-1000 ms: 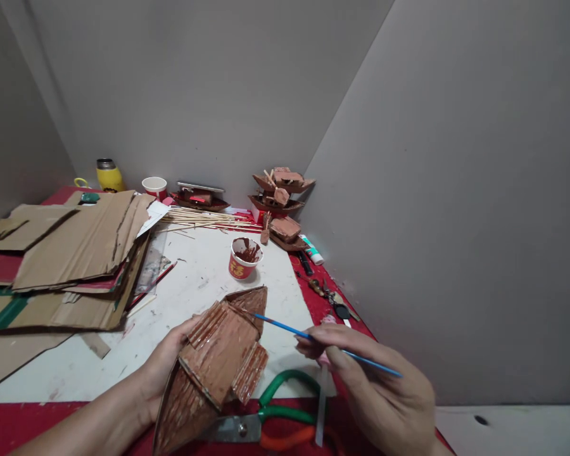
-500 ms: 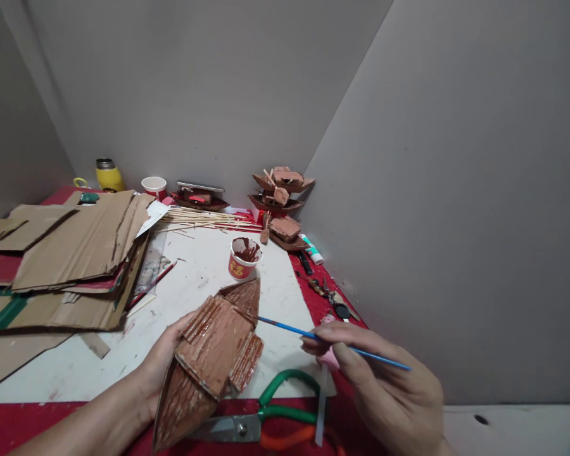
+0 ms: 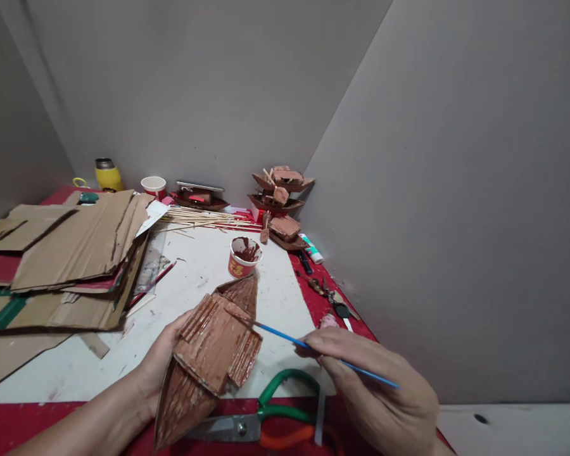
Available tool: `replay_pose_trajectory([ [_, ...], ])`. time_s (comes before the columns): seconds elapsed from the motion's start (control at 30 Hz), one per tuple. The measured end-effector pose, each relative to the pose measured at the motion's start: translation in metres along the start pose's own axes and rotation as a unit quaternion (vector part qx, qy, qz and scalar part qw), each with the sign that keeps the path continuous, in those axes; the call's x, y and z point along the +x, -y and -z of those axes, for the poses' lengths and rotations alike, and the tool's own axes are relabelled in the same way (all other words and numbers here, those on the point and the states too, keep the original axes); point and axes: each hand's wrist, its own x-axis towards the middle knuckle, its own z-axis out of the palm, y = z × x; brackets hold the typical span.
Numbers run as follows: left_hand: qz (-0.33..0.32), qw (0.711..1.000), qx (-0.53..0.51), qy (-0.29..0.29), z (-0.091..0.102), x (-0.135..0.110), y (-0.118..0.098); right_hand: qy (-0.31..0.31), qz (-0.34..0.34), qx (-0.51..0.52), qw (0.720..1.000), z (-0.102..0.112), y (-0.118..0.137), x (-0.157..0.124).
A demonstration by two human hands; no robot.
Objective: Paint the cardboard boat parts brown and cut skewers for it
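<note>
My left hand (image 3: 158, 364) grips the left side of a brown-painted cardboard boat model (image 3: 213, 354), held above the white work sheet (image 3: 190, 285). My right hand (image 3: 377, 392) pinches a thin blue-handled paintbrush (image 3: 313, 350). The brush tip touches the boat's ribbed roof near its right edge. A red paper cup of brown paint (image 3: 243, 256) stands just beyond the boat.
Scissors with green and orange handles (image 3: 275, 423) lie under the boat at the near edge. Cardboard sheets (image 3: 71, 253) are stacked at left. Bamboo sticks (image 3: 204, 218), finished boat models (image 3: 281, 202), a glue tube (image 3: 312, 249), a yellow flask (image 3: 107, 175) and a paper cup (image 3: 154, 187) sit by the grey walls.
The boat has shifted slightly left and away. The brush drew off the roof to the right, then came back down so its tip meets the roof again.
</note>
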Motion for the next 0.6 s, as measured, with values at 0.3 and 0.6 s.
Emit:
replay_pose_trajectory([
  [0.3, -0.013, 1.000, 0.009, -0.022, -0.0011, -0.0002, 0.0001, -0.013, 0.002, -0.010, 1.000, -0.0002, 0.0011, -0.0016],
  [0.6, -0.006, 0.999, 0.004, -0.034, 0.0064, 0.0038, 0.0022, -0.014, 0.006, -0.025, 1.000, 0.0017, 0.0022, -0.0029],
])
